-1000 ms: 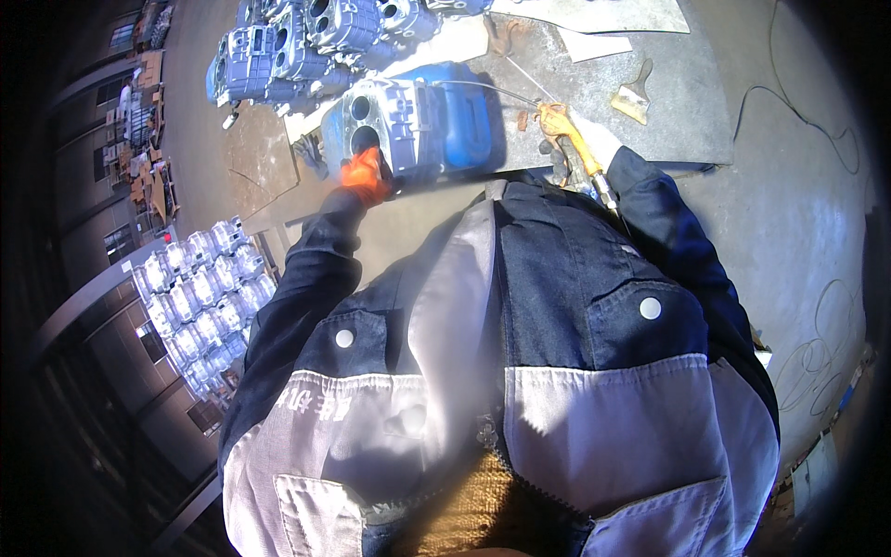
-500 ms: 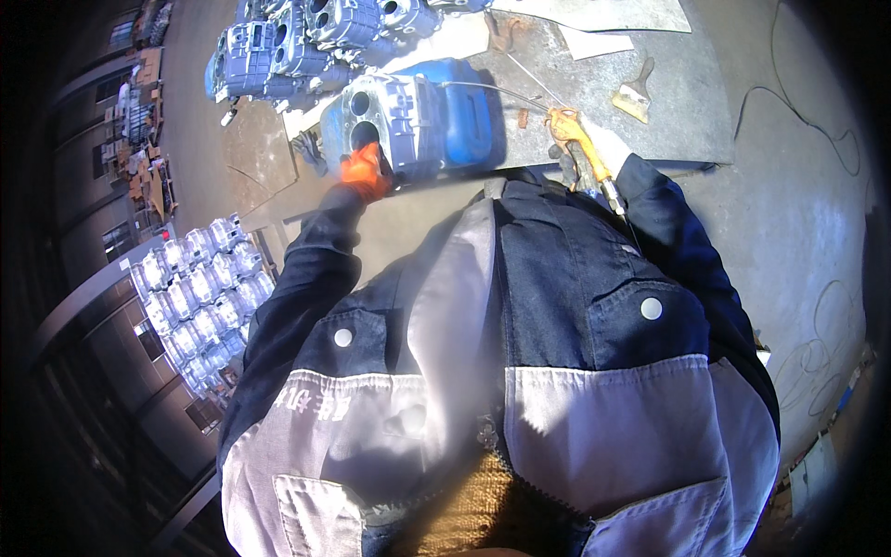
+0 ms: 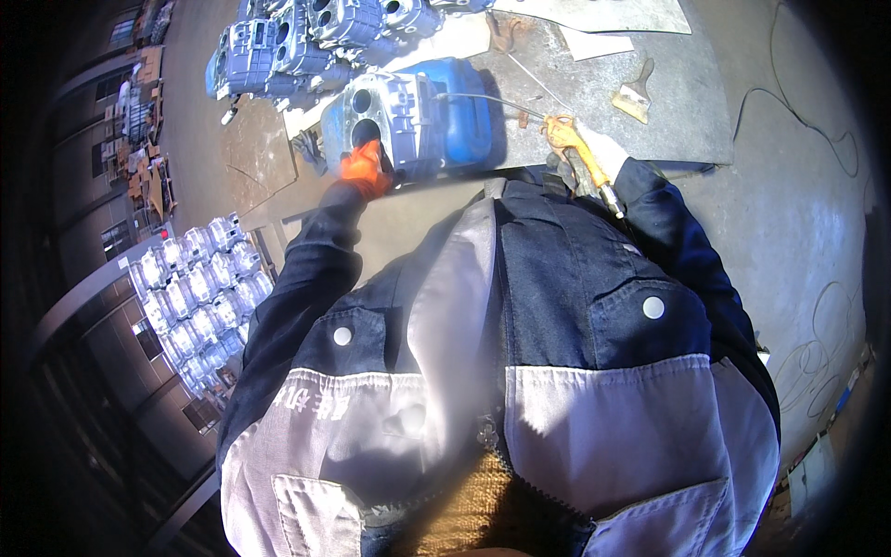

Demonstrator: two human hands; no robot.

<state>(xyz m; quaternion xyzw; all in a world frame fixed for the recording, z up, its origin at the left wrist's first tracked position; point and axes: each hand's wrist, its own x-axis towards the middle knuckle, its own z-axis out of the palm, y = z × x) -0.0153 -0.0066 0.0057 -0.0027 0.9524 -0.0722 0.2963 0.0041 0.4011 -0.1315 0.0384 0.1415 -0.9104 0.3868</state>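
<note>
Left hand [image 3: 364,167], orange-gloved, pressed against open face of blue engine casing [image 3: 413,119] near front edge of metal workbench [image 3: 687,102]. Right hand [image 3: 564,137] wrapped around orange-handled tool [image 3: 594,174] beside casing. Judging by this: casing steadied, tool not yet applied.

the blue metal housing [image 3: 413,116] fills the near left of the steel work plate [image 3: 687,121], and the left hand [image 3: 364,170] presses against its open face, so no way through there. behind it a cluster of grey castings [image 3: 306,42] blocks the far left. to the right of the housing the plate lies open between the right hand [image 3: 561,135] and a scraper [image 3: 634,96], crossed only by a thin rod [image 3: 538,79]. a cable [image 3: 789,102] loops over the floor beyond the plate's right edge.
</note>
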